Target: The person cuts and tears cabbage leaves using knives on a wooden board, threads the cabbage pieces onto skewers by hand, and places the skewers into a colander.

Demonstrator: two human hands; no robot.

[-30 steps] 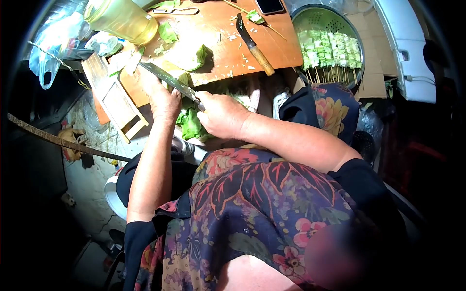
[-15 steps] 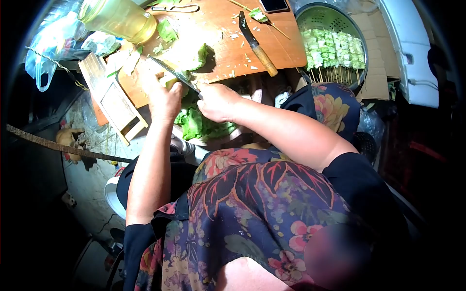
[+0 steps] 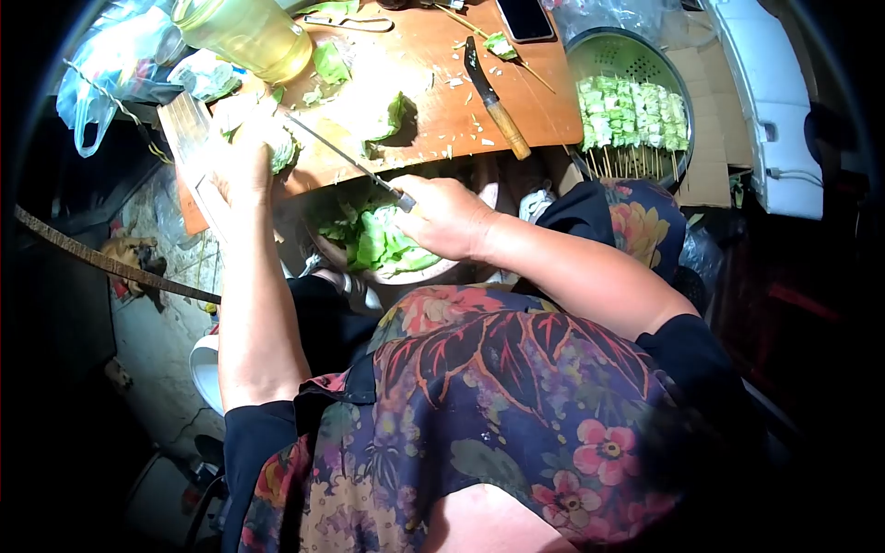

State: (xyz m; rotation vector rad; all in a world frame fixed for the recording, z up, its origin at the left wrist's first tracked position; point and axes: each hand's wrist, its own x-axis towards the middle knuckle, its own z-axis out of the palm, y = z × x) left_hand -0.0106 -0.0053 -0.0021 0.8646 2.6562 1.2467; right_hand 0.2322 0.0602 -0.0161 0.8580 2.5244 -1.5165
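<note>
Over at ten o'clock, the left hand (image 3: pixel 245 170) touches leafy greens (image 3: pixel 285 152); at twelve, the right hand (image 3: pixel 449 217) grips a knife (image 3: pixel 343 156), blade toward ten. A colander (image 3: pixel 625 53) holds skewered leaves (image 3: pixel 632 112) near two.

The left forearm (image 3: pixel 256 304) runs almost straight forward, bare and nearly upright in the view, ending in a left hand (image 3: pixel 247 173) that reaches farther ahead than its partner; glare washes it out, so its grip cannot be read. The right forearm (image 3: pixel 576 269) slants inward and forward across the front of the body, leading to the right hand (image 3: pixel 444 217) — curled into a closed grip, its back uppermost. The two hands are well apart.
</note>
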